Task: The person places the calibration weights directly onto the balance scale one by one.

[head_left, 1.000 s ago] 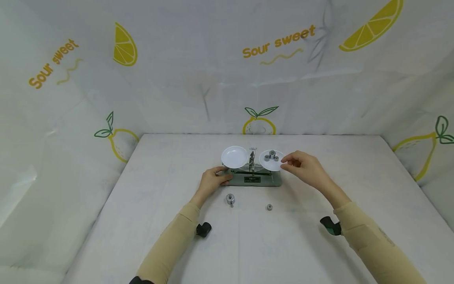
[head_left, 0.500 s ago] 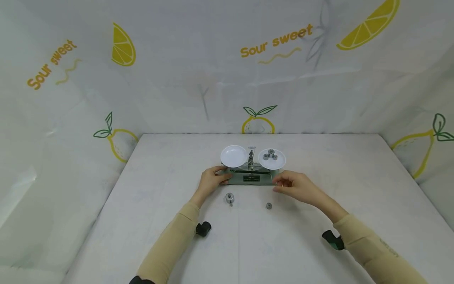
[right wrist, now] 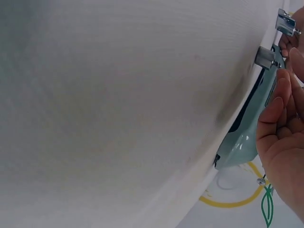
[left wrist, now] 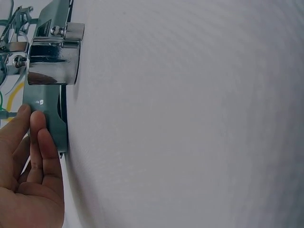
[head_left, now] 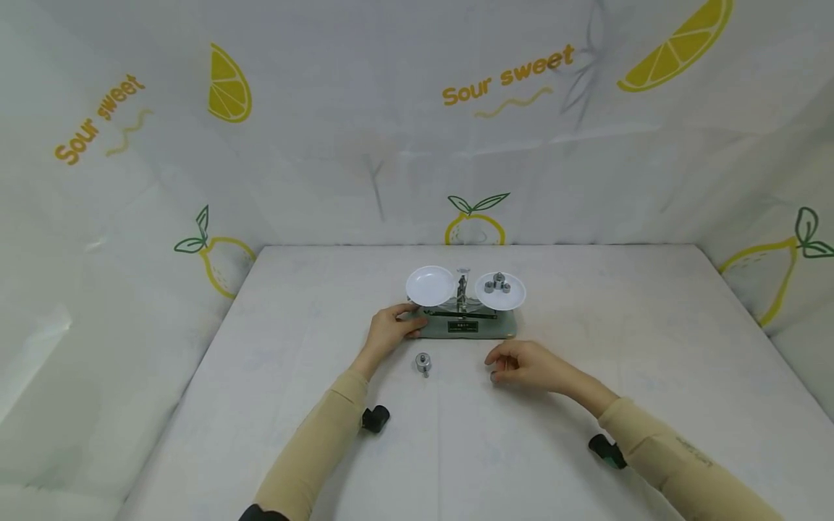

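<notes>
A green-based balance scale (head_left: 482,331) stands on the table, and my left hand (head_left: 387,331) holds the left end of its base. The left pan (head_left: 431,286) is bare; the right pan (head_left: 517,298) bears 3 metal weights (head_left: 498,284). In front of the scale, my right hand (head_left: 531,364) reaches down to a small metal weight (right wrist: 263,58) standing on the table. Its thumb and fingertips are near the knob in the right wrist view, with a gap visible. A larger metal weight (head_left: 423,363) stands left of it, large in the left wrist view.
The white-covered table (head_left: 313,304) meets a white backdrop (head_left: 326,181) printed with lemons behind and at the sides. Dark wrist cameras hang below both sleeves, the left one (head_left: 376,419) and the right one (head_left: 607,451).
My right hand has come down from beside the right pan, forward and leftward, to the small weight on the table. The left hand stays at the scale's base.
</notes>
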A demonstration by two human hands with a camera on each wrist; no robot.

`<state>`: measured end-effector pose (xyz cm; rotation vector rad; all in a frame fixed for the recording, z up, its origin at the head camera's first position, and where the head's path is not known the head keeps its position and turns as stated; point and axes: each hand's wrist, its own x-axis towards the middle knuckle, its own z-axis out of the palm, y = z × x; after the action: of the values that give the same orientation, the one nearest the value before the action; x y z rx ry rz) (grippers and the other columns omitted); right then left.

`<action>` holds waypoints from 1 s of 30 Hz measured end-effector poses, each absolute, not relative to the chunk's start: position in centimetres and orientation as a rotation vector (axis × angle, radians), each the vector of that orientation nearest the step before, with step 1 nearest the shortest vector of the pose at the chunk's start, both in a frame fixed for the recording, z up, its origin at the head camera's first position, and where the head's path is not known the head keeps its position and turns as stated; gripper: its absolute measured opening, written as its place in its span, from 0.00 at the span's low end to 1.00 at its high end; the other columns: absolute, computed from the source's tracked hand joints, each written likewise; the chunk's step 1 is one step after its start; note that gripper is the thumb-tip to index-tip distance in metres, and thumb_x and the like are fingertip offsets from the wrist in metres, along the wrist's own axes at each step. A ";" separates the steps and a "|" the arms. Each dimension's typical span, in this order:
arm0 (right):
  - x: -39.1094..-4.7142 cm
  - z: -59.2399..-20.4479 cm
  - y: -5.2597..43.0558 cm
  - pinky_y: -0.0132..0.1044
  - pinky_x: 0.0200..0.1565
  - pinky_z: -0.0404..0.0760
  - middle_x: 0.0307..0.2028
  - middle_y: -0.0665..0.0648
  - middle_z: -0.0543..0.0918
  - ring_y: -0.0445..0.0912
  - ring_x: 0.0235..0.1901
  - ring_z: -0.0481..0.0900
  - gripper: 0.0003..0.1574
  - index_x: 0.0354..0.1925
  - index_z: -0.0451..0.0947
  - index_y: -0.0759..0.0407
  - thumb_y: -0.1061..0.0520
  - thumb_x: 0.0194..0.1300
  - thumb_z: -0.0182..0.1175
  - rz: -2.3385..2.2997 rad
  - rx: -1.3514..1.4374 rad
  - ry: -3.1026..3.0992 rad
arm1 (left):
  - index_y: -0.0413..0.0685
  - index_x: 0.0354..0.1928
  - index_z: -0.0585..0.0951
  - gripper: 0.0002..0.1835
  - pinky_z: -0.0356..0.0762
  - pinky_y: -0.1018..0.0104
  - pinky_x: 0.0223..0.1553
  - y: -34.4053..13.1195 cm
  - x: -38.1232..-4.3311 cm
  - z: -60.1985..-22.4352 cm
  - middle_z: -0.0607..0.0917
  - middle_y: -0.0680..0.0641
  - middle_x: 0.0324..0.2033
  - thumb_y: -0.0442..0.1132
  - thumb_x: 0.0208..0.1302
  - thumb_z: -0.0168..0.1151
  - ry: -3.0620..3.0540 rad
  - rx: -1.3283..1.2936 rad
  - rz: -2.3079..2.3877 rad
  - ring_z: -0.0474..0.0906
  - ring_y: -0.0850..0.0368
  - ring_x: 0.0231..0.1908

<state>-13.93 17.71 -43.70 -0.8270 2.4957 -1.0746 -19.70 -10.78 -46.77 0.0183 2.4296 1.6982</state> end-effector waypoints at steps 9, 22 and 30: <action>-14.1 -44.3 17.6 0.26 0.31 0.72 0.26 0.47 0.78 0.31 0.27 0.69 0.11 0.38 0.80 0.60 0.58 0.55 0.65 -0.967 -0.820 2.515 | 0.47 0.55 0.78 0.25 0.80 0.72 0.33 -10.7 -19.8 -46.7 0.87 0.44 0.28 0.43 0.54 0.68 2.430 0.016 1.695 0.82 0.65 0.22; -14.2 -44.3 17.5 0.26 0.29 0.72 0.24 0.47 0.77 0.33 0.25 0.69 0.08 0.36 0.79 0.60 0.61 0.55 0.64 -0.945 -0.763 2.478 | 0.47 0.55 0.78 0.25 0.80 0.72 0.34 -10.8 -19.9 -46.9 0.87 0.43 0.31 0.43 0.55 0.68 2.430 0.035 1.709 0.82 0.66 0.22; -14.2 -44.4 17.5 0.27 0.29 0.71 0.24 0.46 0.77 0.33 0.25 0.69 0.07 0.34 0.78 0.57 0.60 0.55 0.65 -0.932 -0.765 2.485 | 0.44 0.55 0.78 0.24 0.81 0.73 0.33 -10.8 -20.0 -47.1 0.87 0.41 0.35 0.41 0.55 0.67 2.407 0.032 1.730 0.81 0.68 0.22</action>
<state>-14.19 17.48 -44.36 -0.7653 2.4846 -0.9317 -20.01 -10.80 -47.11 0.0316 2.4066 1.7296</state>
